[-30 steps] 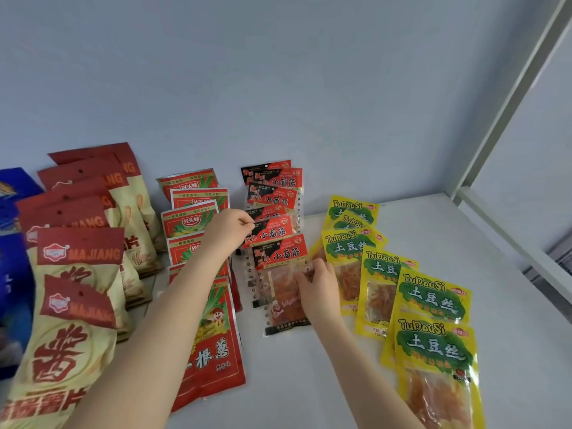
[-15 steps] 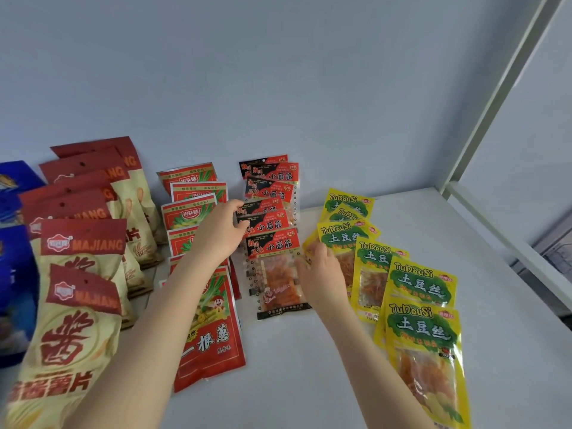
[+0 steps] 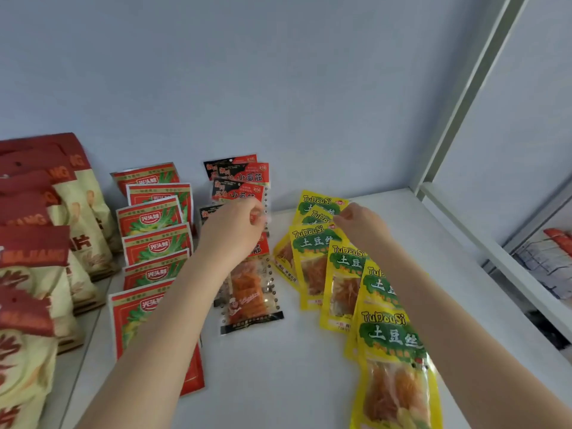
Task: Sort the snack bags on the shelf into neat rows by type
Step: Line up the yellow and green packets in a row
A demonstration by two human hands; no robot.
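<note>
Left hand pinches a black-and-red gluten-snack packet — right hand, fingers together, touches the yellow TuDouSi packets.

my left hand covers the middle black-and-red bags; the majiang bags run off the left edge, fingertips blurred.

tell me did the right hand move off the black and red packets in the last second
Yes. The right hand has gone right and toward the back wall, from the front black-and-red packet to the rear of the yellow TuDouSi row.
</note>
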